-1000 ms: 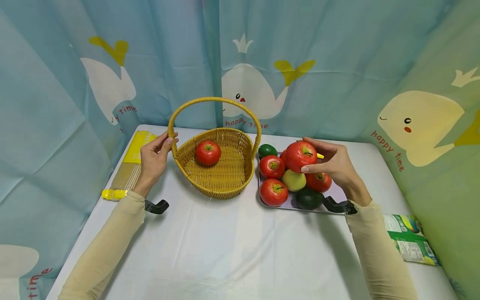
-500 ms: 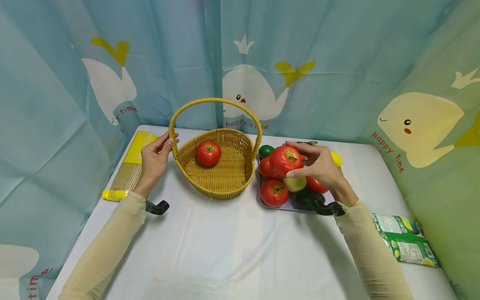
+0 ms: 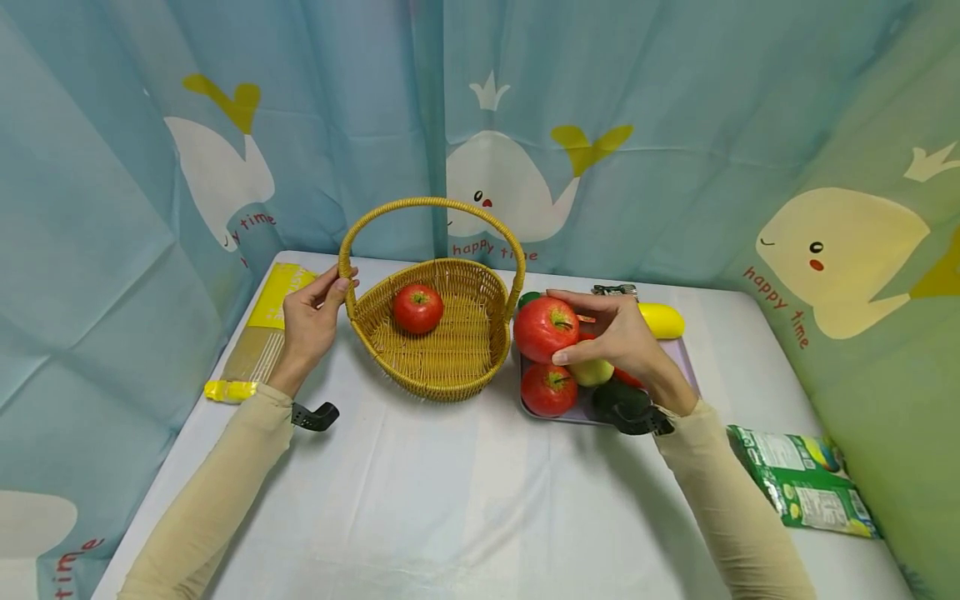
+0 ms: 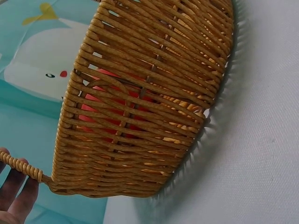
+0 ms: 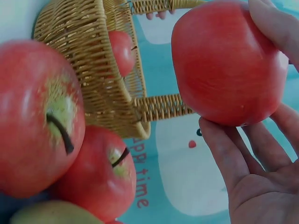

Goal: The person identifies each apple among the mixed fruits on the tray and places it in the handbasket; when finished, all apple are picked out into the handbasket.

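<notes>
My left hand holds the left side of the handle of a yellow wicker basket. Inside the basket, toward the left, lies one red apple; the left wrist view shows its red through the weave. My right hand grips another red apple between thumb and fingers, above the left part of a pale purple tray and to the right of the basket. In the right wrist view this held apple is apart from the basket wall.
On the tray sit a red apple, a pale green fruit, a dark green avocado-like fruit and a yellow elongated fruit. A yellow packet lies at left, a green packet at right. Curtains hang behind.
My right hand has moved left with the apple, from over the tray's middle to its left side near the basket. The yellow fruit has come into view. My left hand stays on the handle.
</notes>
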Demonstrator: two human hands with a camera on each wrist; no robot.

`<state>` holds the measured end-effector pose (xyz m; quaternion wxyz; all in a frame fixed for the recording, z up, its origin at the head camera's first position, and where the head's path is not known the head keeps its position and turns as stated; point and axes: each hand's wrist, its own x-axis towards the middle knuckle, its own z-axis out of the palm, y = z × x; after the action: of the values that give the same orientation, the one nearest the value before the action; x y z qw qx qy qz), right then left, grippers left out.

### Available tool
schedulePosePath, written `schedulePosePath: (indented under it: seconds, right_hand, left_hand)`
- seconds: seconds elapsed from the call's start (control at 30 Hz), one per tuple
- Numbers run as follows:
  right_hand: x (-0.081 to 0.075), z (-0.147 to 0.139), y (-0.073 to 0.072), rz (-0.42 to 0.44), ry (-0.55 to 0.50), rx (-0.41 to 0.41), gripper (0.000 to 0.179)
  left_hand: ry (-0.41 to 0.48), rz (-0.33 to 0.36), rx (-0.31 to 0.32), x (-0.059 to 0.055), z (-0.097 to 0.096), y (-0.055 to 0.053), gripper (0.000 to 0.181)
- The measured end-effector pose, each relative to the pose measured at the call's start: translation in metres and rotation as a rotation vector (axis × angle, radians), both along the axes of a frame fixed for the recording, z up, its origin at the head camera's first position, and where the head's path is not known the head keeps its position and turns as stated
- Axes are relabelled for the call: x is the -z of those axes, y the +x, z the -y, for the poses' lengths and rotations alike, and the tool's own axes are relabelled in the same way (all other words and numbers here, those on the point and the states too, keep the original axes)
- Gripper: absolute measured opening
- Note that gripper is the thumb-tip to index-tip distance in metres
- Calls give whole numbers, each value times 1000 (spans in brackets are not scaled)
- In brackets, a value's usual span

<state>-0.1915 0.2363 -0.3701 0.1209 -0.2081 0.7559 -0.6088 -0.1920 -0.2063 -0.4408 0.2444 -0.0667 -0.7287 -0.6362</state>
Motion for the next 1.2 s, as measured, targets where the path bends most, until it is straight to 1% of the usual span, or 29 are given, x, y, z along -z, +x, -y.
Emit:
schedulePosePath:
  seconds: [0.1,0.3,0.4,0.57,0.7,0.87,1.07,1.2]
  right_hand:
    - [-1,6,0,-7,6,-10,80]
    - [-2,21,-1,-15,36,1,80]
    - [-3,30,-1,-39,36,-12,81]
    - [-5,44,1,-52,37,-29,81]
    - [-5,56,4,-48,52,-35,82]
    - [-3,72,5,-18,44,-42,83]
    - [1,87,2,-22,38,-66,79]
    - [5,95,-1,-15,19,-62,79]
  left_hand:
    - [-1,0,0,0,0,1,36]
    - [-1,-10,1,0,0,1,35]
    - [-8,-14,-1,0,0,1,35]
    - [-14,-14,-4,0,1,1,36]
    - [-15,-11,-5,0,1,1,36]
    - [-8,-13,1,0,1,1,36]
    - [-14,-3,-6,1,0,1,36]
    - [-16,-2,-11,1,0,2,36]
